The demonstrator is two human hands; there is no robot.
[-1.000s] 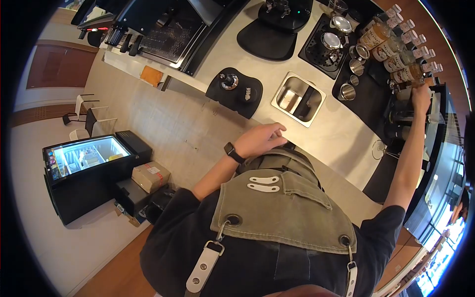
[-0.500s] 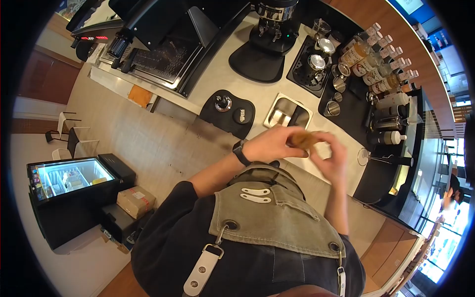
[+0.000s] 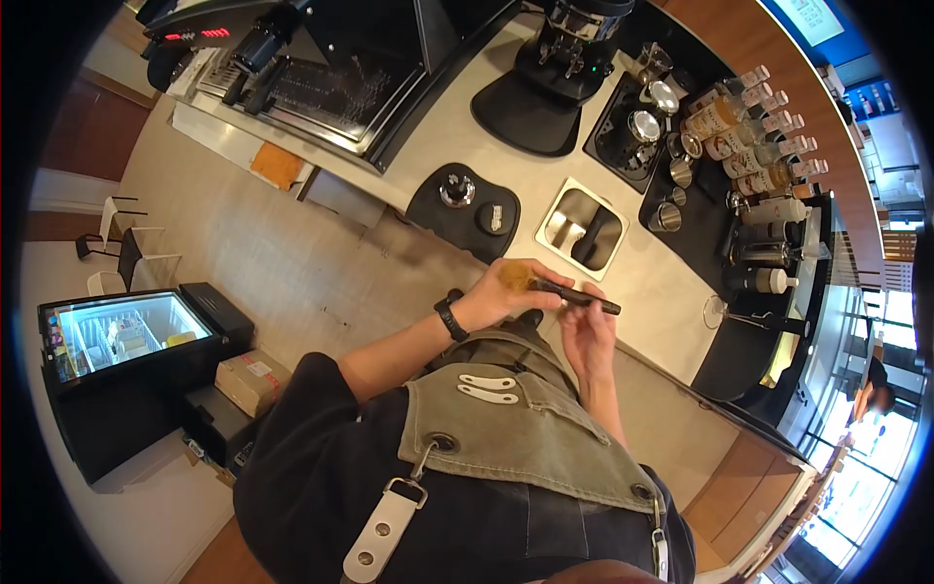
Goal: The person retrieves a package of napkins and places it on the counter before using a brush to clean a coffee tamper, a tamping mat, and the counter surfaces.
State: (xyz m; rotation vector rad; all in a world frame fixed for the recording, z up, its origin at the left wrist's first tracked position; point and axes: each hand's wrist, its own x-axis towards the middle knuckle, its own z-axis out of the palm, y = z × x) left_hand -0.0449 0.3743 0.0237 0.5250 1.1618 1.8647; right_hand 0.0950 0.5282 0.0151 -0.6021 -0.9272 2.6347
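Note:
A coffee brush with tan bristles (image 3: 517, 275) and a dark handle (image 3: 590, 298) lies crosswise between my hands, in front of my apron. My left hand (image 3: 488, 294), with a dark watch at the wrist, is closed around the bristle end. The fingers of my right hand (image 3: 587, 326) are closed on the handle near its far end. Just ahead is a steel knock box (image 3: 552, 222) sunk in the counter, with a dark bar across it. Left of that, a tamper (image 3: 456, 191) and a small round tool (image 3: 497, 218) sit on a black mat (image 3: 443, 226).
An espresso machine (image 3: 331, 88) stands at the upper left, a grinder (image 3: 574, 58) at the top. Several syrup bottles (image 3: 739, 127) and metal cups (image 3: 665, 216) line the right side. A strainer (image 3: 717, 311) lies at the right. Behind on the left are a lit fridge (image 3: 126, 336) and a cardboard box (image 3: 251, 382).
Both hands have moved left and down toward my body. The brush has turned, so its handle now shows pointing right. The view has shifted slightly.

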